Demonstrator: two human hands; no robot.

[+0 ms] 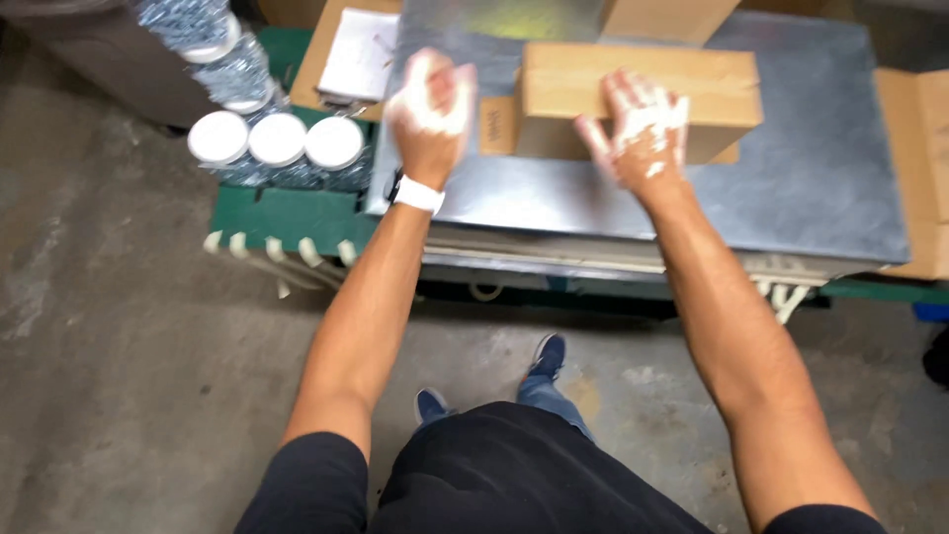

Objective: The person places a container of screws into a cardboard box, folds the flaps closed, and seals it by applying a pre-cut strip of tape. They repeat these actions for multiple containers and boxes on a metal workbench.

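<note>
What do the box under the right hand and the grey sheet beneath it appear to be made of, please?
The box looks like plain brown corrugated cardboard: matte, with folded flaps. The grey sheet looks like metal, perhaps galvanised steel, judging by its dull mottled sheen, though coated board cannot be ruled out.

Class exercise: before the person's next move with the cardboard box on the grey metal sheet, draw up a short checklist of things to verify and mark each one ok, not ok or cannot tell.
1. Right hand on the cardboard box: ok, fingers lie against its near face.
2. Left hand on the box: not ok, it is beside it, blurred, loosely curled.
3. Box flat on the metal sheet: ok.
4. Box flaps closed: ok.
5. Hands clean: not ok, white smears on both.
6. White-lidded jars away from the box: ok.
</note>
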